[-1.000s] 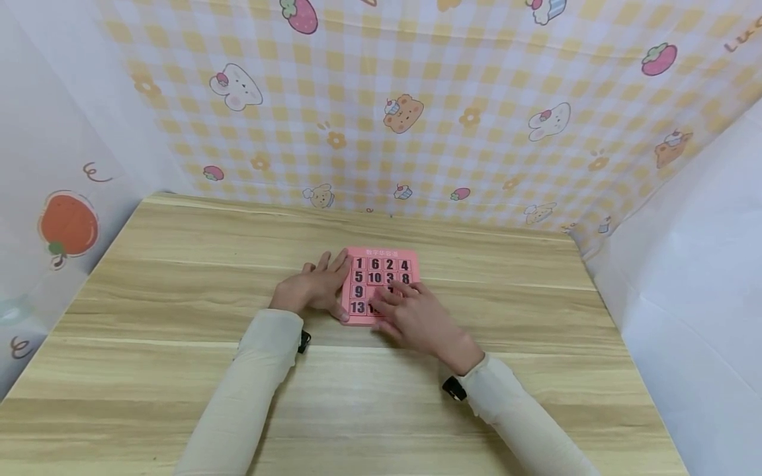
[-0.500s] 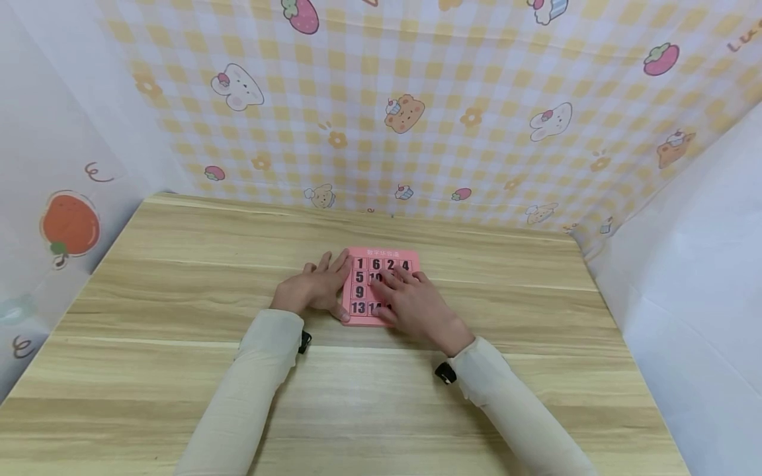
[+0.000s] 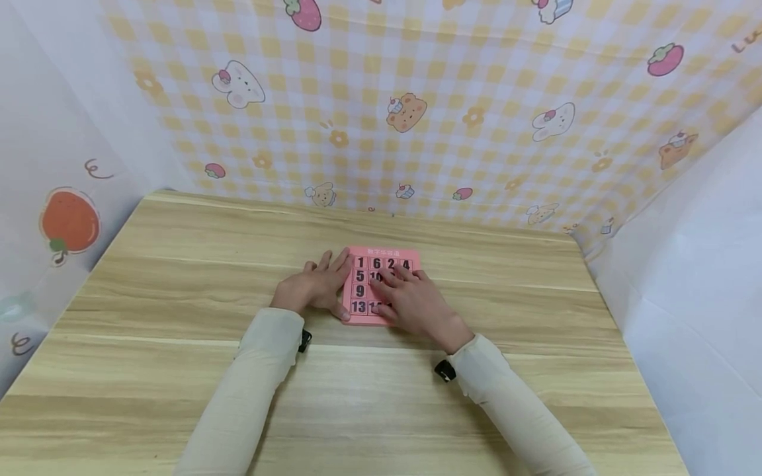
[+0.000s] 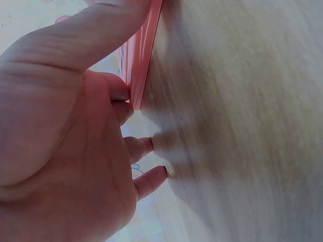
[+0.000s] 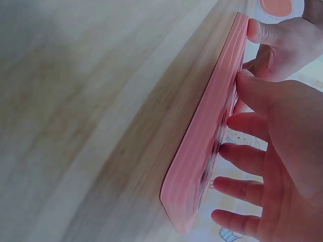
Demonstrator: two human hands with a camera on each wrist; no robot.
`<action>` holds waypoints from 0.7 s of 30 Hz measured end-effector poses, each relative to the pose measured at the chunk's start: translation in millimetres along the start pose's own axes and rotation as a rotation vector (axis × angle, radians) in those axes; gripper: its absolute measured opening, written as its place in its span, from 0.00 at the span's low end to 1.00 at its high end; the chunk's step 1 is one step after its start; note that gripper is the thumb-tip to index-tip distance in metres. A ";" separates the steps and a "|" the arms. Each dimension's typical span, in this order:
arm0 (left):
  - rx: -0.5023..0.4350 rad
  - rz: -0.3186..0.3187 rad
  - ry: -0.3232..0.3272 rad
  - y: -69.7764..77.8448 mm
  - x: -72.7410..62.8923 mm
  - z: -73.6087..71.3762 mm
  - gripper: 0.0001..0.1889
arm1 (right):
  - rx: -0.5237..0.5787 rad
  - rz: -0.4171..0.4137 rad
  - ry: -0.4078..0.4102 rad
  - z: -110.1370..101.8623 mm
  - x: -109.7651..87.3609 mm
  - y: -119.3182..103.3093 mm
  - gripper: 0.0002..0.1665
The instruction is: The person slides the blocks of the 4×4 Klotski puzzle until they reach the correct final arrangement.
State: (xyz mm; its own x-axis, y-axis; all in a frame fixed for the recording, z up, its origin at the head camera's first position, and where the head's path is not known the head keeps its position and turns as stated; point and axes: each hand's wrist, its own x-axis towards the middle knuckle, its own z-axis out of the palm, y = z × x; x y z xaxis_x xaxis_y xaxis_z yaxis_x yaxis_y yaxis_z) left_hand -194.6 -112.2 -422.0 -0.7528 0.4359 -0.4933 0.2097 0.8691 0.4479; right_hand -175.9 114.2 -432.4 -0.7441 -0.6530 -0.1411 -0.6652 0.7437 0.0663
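Observation:
A pink number slide puzzle (image 3: 355, 319) lies flat on the table in the head view, its tiles marked with black numbers. The left hand (image 3: 309, 287) holds the puzzle's left side, its thumb at the near corner and its forefinger along the upper edge. Two of its other fingertips touch the table in the left wrist view. Over the right half of the board lies the right hand (image 3: 417, 307), its fingers spread and lightly bent, fingertips on or just over the tiles. It hides several tiles on that side. In the right wrist view, the right thumb (image 5: 255, 93) is at the puzzle's near edge.
The light wood-grain table (image 3: 178, 370) surrounds the puzzle. A yellow checked cloth (image 3: 357, 79) with cartoon prints hangs behind its far edge. White sheeting (image 3: 696, 251) stands at the right, and a printed white sheet (image 3: 53, 145) at the left.
Over the last second the right hand has shifted slightly left and away from the person across the tiles, then stayed still. The left hand and the puzzle frame have kept their place.

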 end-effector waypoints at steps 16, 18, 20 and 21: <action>0.016 -0.010 -0.005 0.9 0.5 -0.3 0.65 | 0.003 -0.010 0.011 0.5 -0.4 0.2 0.34; 0.016 -0.012 -0.005 0.9 0.5 -0.2 0.65 | 0.003 -0.013 0.010 0.5 -0.7 -0.2 0.34; 0.016 -0.011 -0.004 0.7 0.6 0.0 0.65 | 0.000 -0.016 0.012 0.5 -1.3 -0.6 0.34; 0.016 -0.009 -0.004 0.7 0.8 0.2 0.65 | -0.002 -0.017 0.012 0.6 -1.7 -0.8 0.34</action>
State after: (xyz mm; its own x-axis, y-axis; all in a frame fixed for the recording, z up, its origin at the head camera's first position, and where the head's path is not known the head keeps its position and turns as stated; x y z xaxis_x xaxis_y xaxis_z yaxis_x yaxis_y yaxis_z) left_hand -194.9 -111.2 -422.1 -0.7525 0.4284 -0.5002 0.2127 0.8769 0.4310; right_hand -174.1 114.7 -432.8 -0.7334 -0.6673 -0.1301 -0.6779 0.7322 0.0658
